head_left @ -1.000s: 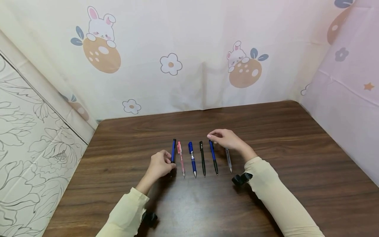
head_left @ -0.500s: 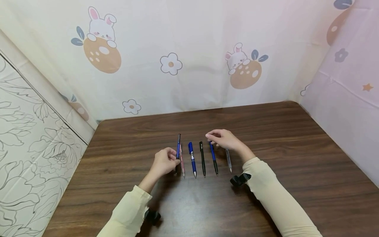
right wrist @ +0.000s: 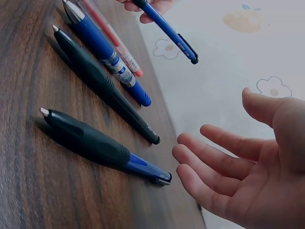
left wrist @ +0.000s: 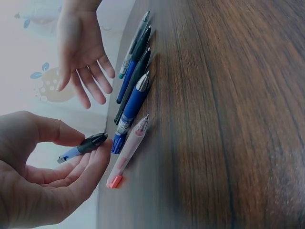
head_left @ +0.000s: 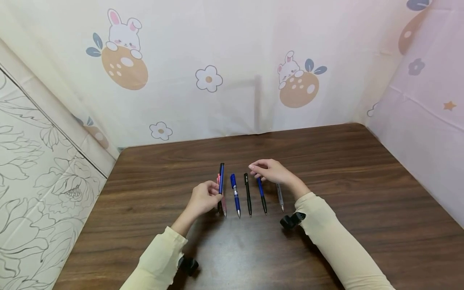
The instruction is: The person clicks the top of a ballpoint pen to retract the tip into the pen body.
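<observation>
My left hand (head_left: 204,196) pinches a blue-and-black ballpoint pen (head_left: 221,179) between thumb and fingers, lifted above the table. In the head view this pen partly covers a pink pen (head_left: 224,210) lying beneath. To the right lie a thick blue pen (head_left: 236,198), a black pen (head_left: 248,195), a second blue-and-black pen (head_left: 262,197) and a clear pen (head_left: 280,198), side by side. My right hand (head_left: 272,170) hovers by the far end of the second blue-and-black pen, its fingers loosely extended, holding nothing. In the right wrist view its palm (right wrist: 267,176) is visible.
The pens lie on a dark wood-grain table (head_left: 326,161). A pale curtain (head_left: 232,40) with rabbit and flower prints hangs behind it. Black wrist cameras (head_left: 188,265) are worn under both forearms.
My left hand has raised the blue-and-black pen from the left end of the row and carried it right, over the pink pen. My right hand has drifted slightly left.
</observation>
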A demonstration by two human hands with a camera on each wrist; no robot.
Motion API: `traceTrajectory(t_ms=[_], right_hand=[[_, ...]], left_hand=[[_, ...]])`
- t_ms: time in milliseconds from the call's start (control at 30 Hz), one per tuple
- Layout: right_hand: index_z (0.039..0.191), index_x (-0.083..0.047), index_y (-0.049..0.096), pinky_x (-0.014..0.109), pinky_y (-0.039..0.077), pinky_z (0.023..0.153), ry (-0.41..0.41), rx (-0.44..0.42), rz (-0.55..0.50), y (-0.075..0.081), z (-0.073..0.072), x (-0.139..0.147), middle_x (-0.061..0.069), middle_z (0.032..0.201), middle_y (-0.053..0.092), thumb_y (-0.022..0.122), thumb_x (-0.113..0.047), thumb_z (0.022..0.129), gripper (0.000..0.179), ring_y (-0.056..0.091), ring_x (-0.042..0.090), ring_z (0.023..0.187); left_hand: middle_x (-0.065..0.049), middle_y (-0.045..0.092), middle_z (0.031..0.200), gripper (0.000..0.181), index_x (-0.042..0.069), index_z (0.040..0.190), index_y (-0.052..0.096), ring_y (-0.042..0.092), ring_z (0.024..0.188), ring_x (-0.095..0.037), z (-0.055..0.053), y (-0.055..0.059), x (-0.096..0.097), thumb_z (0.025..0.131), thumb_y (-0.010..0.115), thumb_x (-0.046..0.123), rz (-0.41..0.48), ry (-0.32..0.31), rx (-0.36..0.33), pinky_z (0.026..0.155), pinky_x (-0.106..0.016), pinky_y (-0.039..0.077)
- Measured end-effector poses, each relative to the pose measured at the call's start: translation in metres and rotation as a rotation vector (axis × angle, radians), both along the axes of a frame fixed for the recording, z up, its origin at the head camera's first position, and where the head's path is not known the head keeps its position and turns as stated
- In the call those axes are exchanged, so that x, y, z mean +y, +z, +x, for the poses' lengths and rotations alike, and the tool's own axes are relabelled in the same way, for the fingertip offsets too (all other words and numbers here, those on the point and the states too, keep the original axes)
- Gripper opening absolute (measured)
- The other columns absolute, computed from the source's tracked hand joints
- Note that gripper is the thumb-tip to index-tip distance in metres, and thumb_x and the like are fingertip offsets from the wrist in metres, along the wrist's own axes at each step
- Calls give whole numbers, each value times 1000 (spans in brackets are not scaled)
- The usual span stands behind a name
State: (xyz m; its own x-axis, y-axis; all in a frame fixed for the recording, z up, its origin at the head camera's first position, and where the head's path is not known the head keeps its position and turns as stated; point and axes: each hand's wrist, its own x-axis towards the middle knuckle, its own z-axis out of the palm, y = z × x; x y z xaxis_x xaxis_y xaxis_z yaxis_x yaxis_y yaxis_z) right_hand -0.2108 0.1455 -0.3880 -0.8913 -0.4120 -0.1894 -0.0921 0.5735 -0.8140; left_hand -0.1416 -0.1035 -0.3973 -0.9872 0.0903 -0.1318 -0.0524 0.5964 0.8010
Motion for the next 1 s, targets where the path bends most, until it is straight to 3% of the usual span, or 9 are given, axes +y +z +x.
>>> traceTrajectory(t_ms=[300,533,667,833,1000], right_hand=[[132,-2,54,37,58,88,10,-44,-61,-6,-1,-6,18,120,67,45,-42,101,51,66,28,108],[130,2,54,36,58,89,-2,-65,-135,-6,-3,-9,21,120,66,44,-40,102,51,67,28,107],[129,4,55,38,57,91,-29,-97,-194,-5,-5,-10,23,121,66,42,-40,102,53,67,30,107],[130,7,53,44,53,99,-80,-186,-294,-6,-6,-10,25,124,63,39,-39,103,56,66,31,110],[132,9,51,45,49,102,-92,-234,-367,-8,-6,-10,28,128,59,39,-39,103,57,64,33,114]], left_hand=[[-12,71,86,20,-1,99,64,59,55,-8,1,-2,2,78,64,2,41,9,-36,54,-23,54],[-15,73,87,20,-3,99,64,65,66,-11,0,1,8,80,68,4,64,-6,-8,57,-23,56],[-14,73,86,20,-3,98,65,64,64,-10,-2,2,13,80,70,5,79,-5,-12,55,-20,54],[-17,74,88,22,-5,101,66,66,62,-10,-4,0,22,81,70,3,157,-27,-63,59,-23,56],[-23,73,94,25,-9,105,65,70,71,-14,-4,0,30,82,69,0,260,-45,-112,67,-30,61]])
